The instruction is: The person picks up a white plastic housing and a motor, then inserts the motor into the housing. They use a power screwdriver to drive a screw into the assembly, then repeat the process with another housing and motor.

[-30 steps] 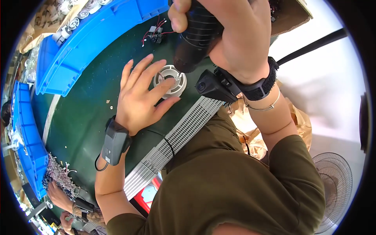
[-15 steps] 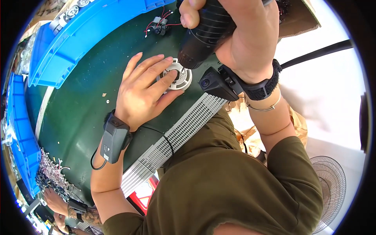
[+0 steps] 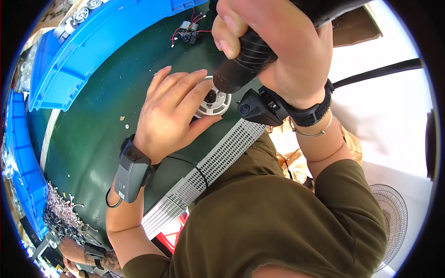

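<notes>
Left hand: the left hand [image 3: 174,109] lies palm down on the dark green table top [image 3: 106,111], fingers spread flat and released, not clenched around anything; the fingertips and thumb press against the rim of a round white plastic disc part with a dark centre hole [image 3: 214,100].
Right hand: the right hand [image 3: 282,51] is clenched fast around the ribbed black cylindrical grip of a power screwdriver [image 3: 243,62], which stands nearly upright.
Tool tip: the lower end of the screwdriver comes down over the middle of the disc; whether the bit touches the hole I cannot tell, since the barrel hides it.
Disc position: it lies flat on the table near the front edge, just beside the white perforated strip [image 3: 204,173] that runs along that edge, between the two hands.
Wrists: a grey box-shaped device on a black strap [image 3: 131,172] sits on the left wrist, with a thin black cable looping from it; a black wrist-worn device with a small lens [image 3: 259,107] and a thin metal bangle [image 3: 315,132] sit on the right.
Behind: long blue plastic bins [image 3: 92,46] stand along the far side of the table, and a small motor part with red and black wires [image 3: 187,31] lies near them, well apart from the disc.
Lower left: a heap of small silvery metal pieces [image 3: 60,215] lies by another person's tattooed arm [image 3: 85,255].
Right edge: a white floor fan [image 3: 394,222] stands low beside the person.
</notes>
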Demonstrator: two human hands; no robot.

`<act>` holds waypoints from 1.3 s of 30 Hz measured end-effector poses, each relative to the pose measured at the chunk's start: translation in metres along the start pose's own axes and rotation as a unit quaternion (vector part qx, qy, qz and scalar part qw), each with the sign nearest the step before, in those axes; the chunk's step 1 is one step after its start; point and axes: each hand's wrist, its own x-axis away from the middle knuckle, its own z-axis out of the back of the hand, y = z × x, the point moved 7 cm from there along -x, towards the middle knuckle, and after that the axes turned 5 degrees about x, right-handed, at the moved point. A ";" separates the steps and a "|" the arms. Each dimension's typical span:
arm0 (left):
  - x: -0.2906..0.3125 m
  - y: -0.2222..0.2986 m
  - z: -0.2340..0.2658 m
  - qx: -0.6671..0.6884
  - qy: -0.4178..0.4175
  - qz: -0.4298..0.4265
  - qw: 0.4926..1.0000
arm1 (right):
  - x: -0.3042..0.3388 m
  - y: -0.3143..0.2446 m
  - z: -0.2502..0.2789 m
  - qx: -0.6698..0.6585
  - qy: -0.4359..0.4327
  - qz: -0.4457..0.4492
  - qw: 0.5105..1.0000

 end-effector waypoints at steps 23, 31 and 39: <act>0.106 -0.052 0.140 -0.435 0.110 0.193 0.872 | -0.024 -0.019 0.004 0.002 -0.041 0.115 0.992; 0.045 -0.032 -0.004 -0.082 -0.050 0.182 0.979 | -0.027 -0.008 0.003 0.038 0.021 0.087 0.995; 0.005 0.014 0.066 -0.097 0.151 0.053 0.982 | 0.050 0.063 -0.044 -0.035 -0.224 -0.161 0.961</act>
